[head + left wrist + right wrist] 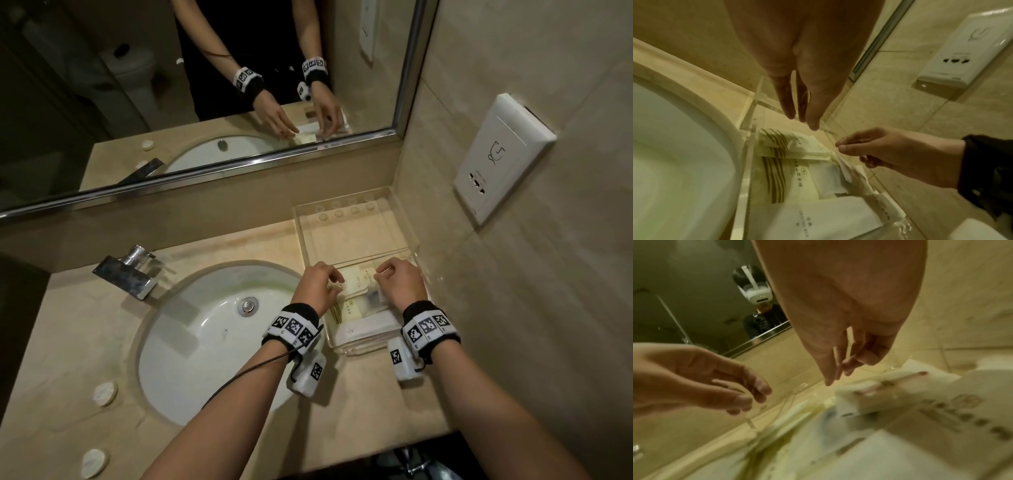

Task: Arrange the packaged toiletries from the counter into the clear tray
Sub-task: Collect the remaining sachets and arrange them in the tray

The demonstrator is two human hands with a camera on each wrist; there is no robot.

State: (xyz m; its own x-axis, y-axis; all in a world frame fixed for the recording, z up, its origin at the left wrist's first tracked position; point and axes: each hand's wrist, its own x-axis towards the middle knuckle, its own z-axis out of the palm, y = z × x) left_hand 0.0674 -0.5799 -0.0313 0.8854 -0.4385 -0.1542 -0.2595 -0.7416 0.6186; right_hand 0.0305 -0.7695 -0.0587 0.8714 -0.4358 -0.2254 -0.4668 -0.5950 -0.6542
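Observation:
The clear tray (404,219) stands on the counter to the right of the sink, against the side wall. Several cream and white packets (356,284) lie overlapped in its near half; its far half is bare. My left hand (335,278) hovers over the packets' left side with straight fingers (789,112) and holds nothing. My right hand (382,271) hangs over their right side, fingers loosely curled, thumb close to forefinger (840,144), with nothing seen in it. The right wrist view shows a cream packet (879,394) just below my right hand's fingertips (828,379).
The white sink basin (205,342) and a chrome faucet (132,270) lie left of the tray. Two round white wrapped items (105,393) (95,462) sit on the counter left of the sink. A wall socket (503,154) and the mirror (205,85) stand close behind.

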